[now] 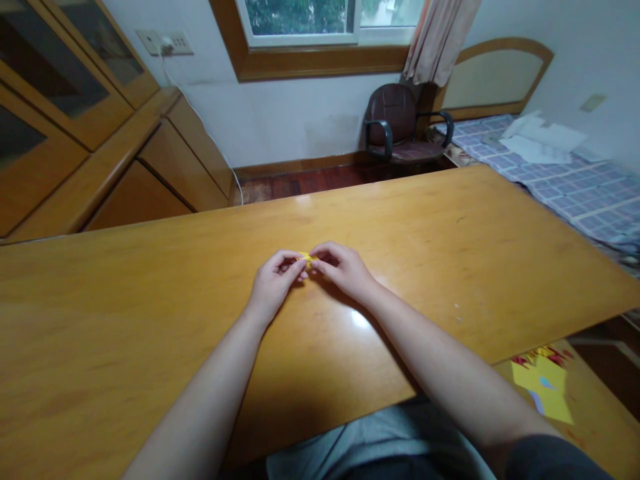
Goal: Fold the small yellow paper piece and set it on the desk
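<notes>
Yellow paper piece (307,258) pinched two-handed

The view is mostly filled by the wooden worktop (150,320); beyond it, a brown armchair (394,113) is seen. By the left grip (276,275) and right grip (345,268), close together over the worktop's middle, the small piece is pinched.

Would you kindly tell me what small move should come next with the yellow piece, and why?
I would probably give the small yellow piece a gentle squeeze: the left hand and the right hand both pinch it, from opposite sides, over the table, so neither seems to need a new grip first.
</notes>
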Tool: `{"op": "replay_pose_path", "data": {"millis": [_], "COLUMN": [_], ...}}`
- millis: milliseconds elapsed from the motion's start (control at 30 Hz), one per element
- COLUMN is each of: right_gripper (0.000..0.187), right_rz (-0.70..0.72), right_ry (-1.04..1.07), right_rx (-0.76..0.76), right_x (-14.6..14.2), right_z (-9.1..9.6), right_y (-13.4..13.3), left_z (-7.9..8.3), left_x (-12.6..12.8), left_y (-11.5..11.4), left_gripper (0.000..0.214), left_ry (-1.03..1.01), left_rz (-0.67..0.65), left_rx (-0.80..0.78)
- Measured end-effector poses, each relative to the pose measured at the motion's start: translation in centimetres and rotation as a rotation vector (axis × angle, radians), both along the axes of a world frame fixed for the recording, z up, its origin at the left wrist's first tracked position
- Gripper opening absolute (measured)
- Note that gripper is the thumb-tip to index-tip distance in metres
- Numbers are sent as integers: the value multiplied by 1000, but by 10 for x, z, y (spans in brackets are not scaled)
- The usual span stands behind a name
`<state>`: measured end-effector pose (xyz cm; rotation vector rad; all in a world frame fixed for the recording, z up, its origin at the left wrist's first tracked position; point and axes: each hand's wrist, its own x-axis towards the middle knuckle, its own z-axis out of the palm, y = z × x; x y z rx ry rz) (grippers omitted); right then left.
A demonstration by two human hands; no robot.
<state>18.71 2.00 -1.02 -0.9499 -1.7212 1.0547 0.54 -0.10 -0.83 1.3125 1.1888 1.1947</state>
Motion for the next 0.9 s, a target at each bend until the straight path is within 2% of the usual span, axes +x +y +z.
{"op": "replay_pose_path", "data": {"millis": [267,567,900], "right_gripper": [15,15,15], "right_rz": [62,45,23], "right_ry": [85,27,-12], "right_rx": [-91,-73,-60], "right_x": [0,1,0], "right_z": [3,2,3], "right_y": [-1,0,-1], "left_z": [1,-2,3], "left_x": [0,-3,-1], "left_y": [1,3,0], "left_gripper": [24,25,26], "left_ry": [-43,6,21], "left_rz": [-4,1,-1], "left_rx": [-23,-36,-40]}}
